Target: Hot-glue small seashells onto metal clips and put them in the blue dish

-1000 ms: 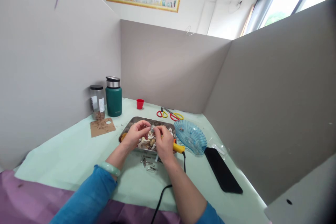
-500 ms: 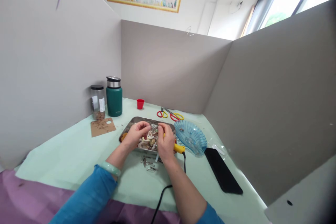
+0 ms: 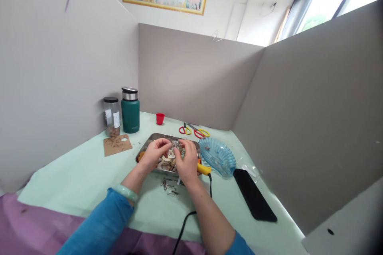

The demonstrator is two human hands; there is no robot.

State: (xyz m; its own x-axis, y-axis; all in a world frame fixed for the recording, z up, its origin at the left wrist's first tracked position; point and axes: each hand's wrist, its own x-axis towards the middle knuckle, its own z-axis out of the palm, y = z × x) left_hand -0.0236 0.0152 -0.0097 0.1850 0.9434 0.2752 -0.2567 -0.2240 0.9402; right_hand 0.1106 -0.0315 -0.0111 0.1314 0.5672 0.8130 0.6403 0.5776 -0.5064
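My left hand [image 3: 158, 152] is over the left half of a metal tray [image 3: 147, 140], thumb and forefinger pinched together. What the pinch holds is too small to make out. Close by on the right, my right hand [image 3: 186, 158] has its thumb and forefinger apart, with nothing clear between them. Under both hands the tray holds a heap of small white, brown and shiny pieces [image 3: 167, 162]. A yellow tool handle [image 3: 204, 169] with a black cord sticks out at the tray's right side. Several small metal clips or pins [image 3: 170, 187] lie in front of the tray.
Right of the tray sit a blue shell-shaped dish [image 3: 220, 157] and a black phone-like slab [image 3: 254, 195]. Scissors [image 3: 199, 131] and a red cup [image 3: 160, 118] are behind. A green flask [image 3: 130, 115], a jar [image 3: 112, 117] and a brown card [image 3: 115, 146] stand or lie left.
My right hand drew away from the left, its fingers upright, then turned back toward it with thumb and forefinger spread. The left hand has stayed almost still in its pinch.
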